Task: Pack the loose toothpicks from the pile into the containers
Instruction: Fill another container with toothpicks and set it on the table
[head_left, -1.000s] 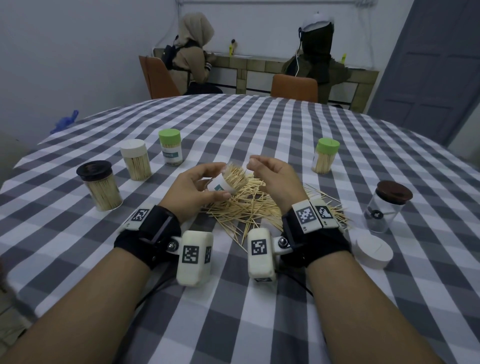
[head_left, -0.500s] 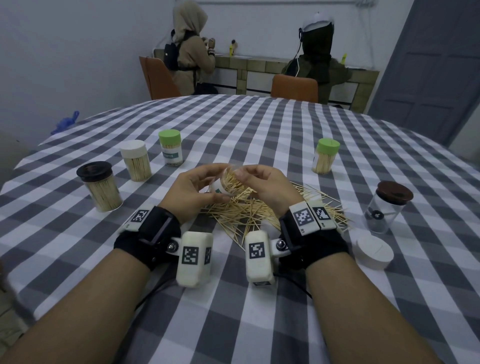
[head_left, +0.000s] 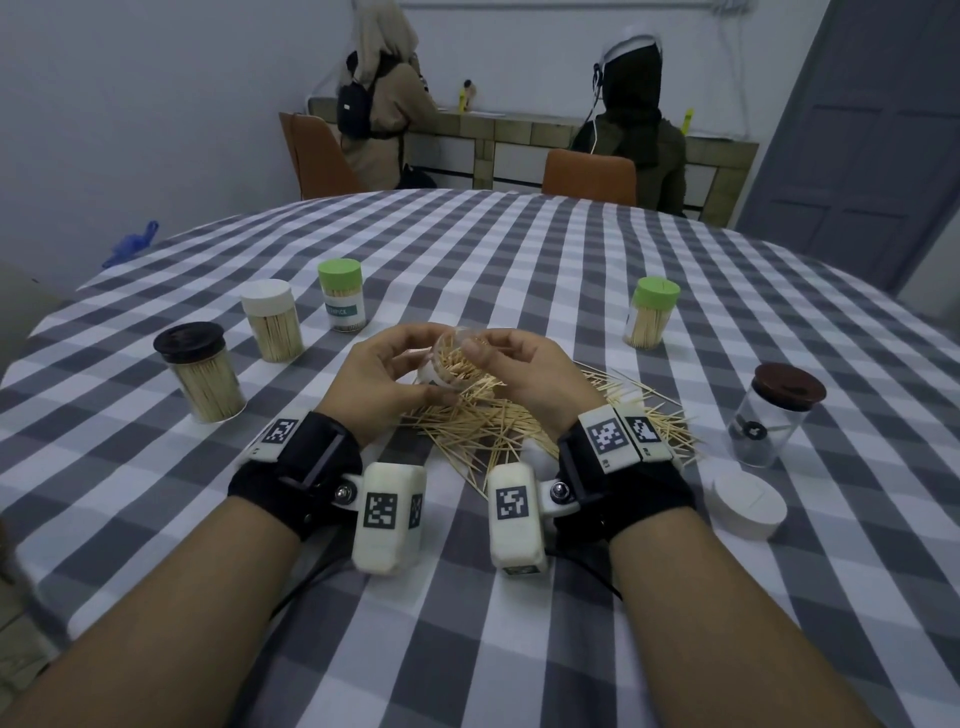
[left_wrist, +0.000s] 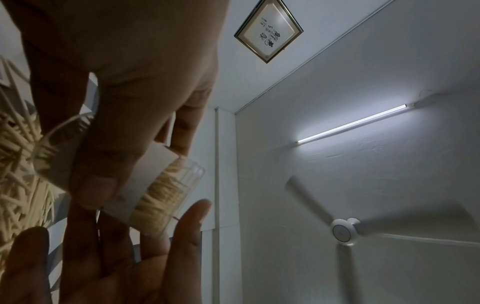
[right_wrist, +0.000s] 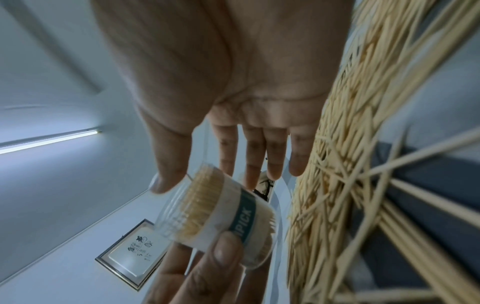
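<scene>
Tipped more upright since a second ago, the jar sits in the left hand, curled round it, above the toothpicks. Right hand fingertips press at its mouth, settling picks; filling seems nearly done.

The head camera looks forward and down over both hands. Each wrist camera sits close beneath its palm, tilted up toward the ceiling; all three share the open toothpick container held between them.
</scene>
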